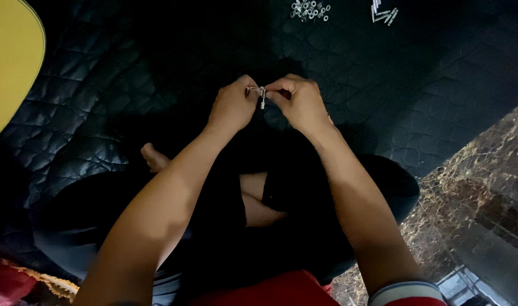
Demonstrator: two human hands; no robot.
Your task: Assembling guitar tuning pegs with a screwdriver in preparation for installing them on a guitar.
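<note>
Bolt (262, 97), a small silvery one with what looks like a nut on it, sits pinched between your two hands, raised over your crossed legs and the black quilted mat (100, 113). Your left hand (233, 105) has its grip clenched on the left end of the piece, fingertips curled in so it stays steady; your right hand (299, 102) is grasping the right end from above, thumb and forefinger closed tight, the sort of hold that suits turning a small part. You keep both hands close together at the middle of the scene, probably because the piece is tiny and hard to see in the dim light. Far ahead on the mat lies a heap of loose nuts (310, 9), and just right of it a few silvery bolts (383, 13), well apart from your hands. A yellow board (9, 62) shows at the far left, marble floor (485, 187) at the near right
</note>
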